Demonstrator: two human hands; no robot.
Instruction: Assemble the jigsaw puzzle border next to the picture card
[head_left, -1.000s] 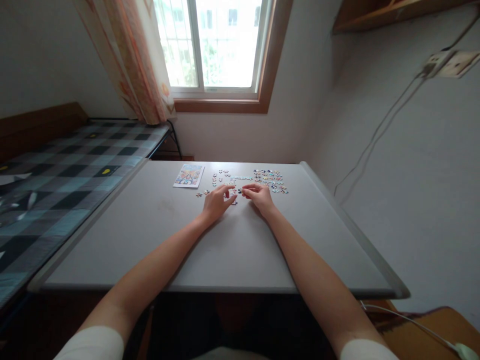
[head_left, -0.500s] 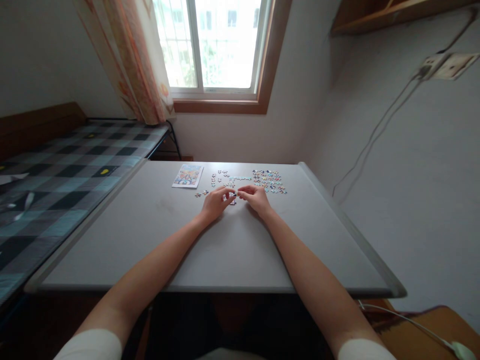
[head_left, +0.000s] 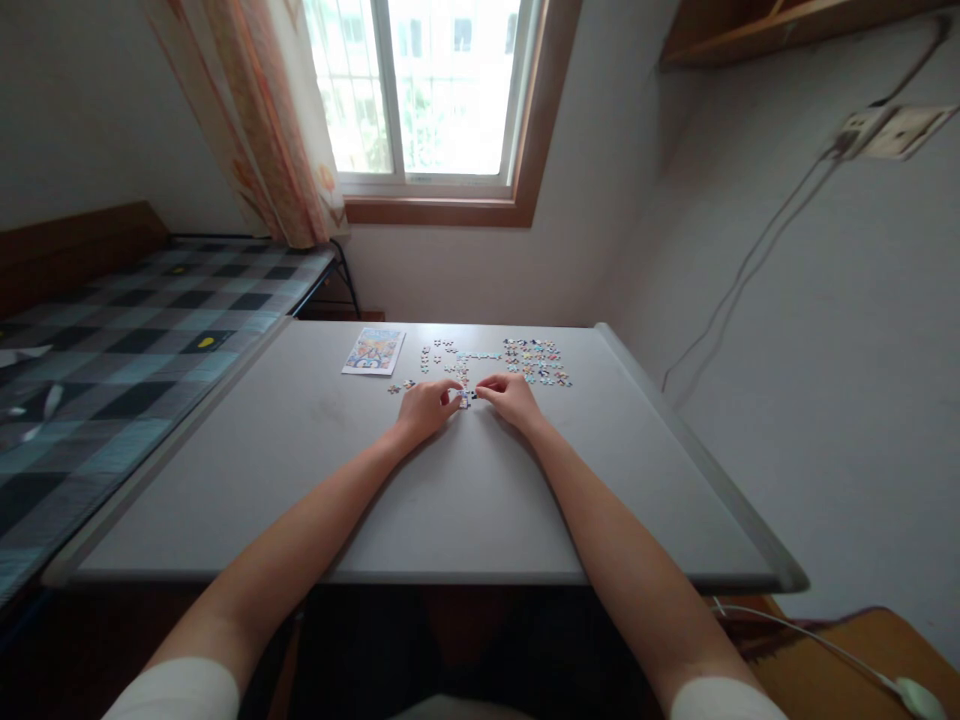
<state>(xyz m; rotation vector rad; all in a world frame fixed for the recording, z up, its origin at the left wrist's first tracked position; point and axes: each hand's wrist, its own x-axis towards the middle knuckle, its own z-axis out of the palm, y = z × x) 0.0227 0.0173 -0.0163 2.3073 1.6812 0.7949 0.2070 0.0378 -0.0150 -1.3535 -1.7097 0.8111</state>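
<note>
A narrow strip of joined jigsaw pieces (head_left: 463,402) lies on the table between my hands. My left hand (head_left: 426,410) has its thumb and fingertips closed at the strip's left edge. From the other side, my right hand (head_left: 511,400) pinches a small dark jigsaw piece (head_left: 474,395) close against the strip; whether the two interlock is too small to tell. Beyond my fingers runs a light-blue row of joined pieces (head_left: 480,356). Loose jigsaw pieces (head_left: 531,352) are spread in rows at the right, and a smaller group of pieces (head_left: 437,358) sits to the left.
A printed reference picture (head_left: 374,352) lies at the table's back left, with a few loose pieces (head_left: 400,387) nearer my left hand. The grey table (head_left: 480,500) has a raised right edge. A checked bed (head_left: 142,320) stands left, and a cable (head_left: 742,270) hangs on the right wall.
My hands have moved slightly apart and a little toward me, so the strip between them shows more. The right hand still pinches its small piece.
</note>
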